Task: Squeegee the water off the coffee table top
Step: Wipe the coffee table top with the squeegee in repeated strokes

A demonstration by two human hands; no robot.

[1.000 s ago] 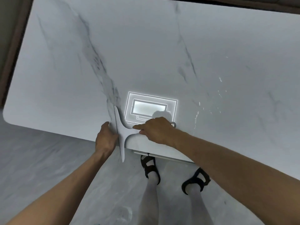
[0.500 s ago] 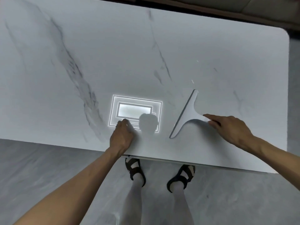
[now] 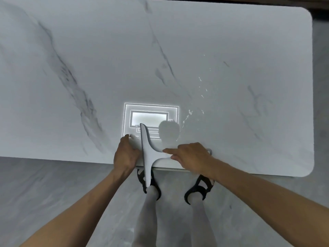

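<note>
Head view. Landmark: bright rectangular light reflection (image 3: 151, 118) on the coffee table top (image 3: 231, 41).

- Squeegee (image 3: 146, 154): white, T-shaped. The blade's long axis runs far to near, almost straight. Its far tip lies inside the reflection's left half; its near end overhangs the table edge, nearer than the reflection. The handle points right, away from the blade.
- Right hand (image 3: 191, 157): nearer than and right of the reflection. It is closed over the handle, with the index finger laid straight along it toward the blade.
- Left hand (image 3: 125, 154): just left of the blade, below the reflection's near-left corner. It rests on the table with relaxed fingers and holds nothing.
- Water (image 3: 190, 112): scattered droplets and a thin streak just right of the reflection, trailing farther away.
- Feet in black sandals (image 3: 199, 189) stand on the grey floor (image 3: 44, 193), nearer than the reflection.

Versus 0.5 s ago: the squeegee then lay right of the reflection with its blade slanted. It now sits at the reflection's left half with the blade straightened. The left hand is in nearly the same place.
</note>
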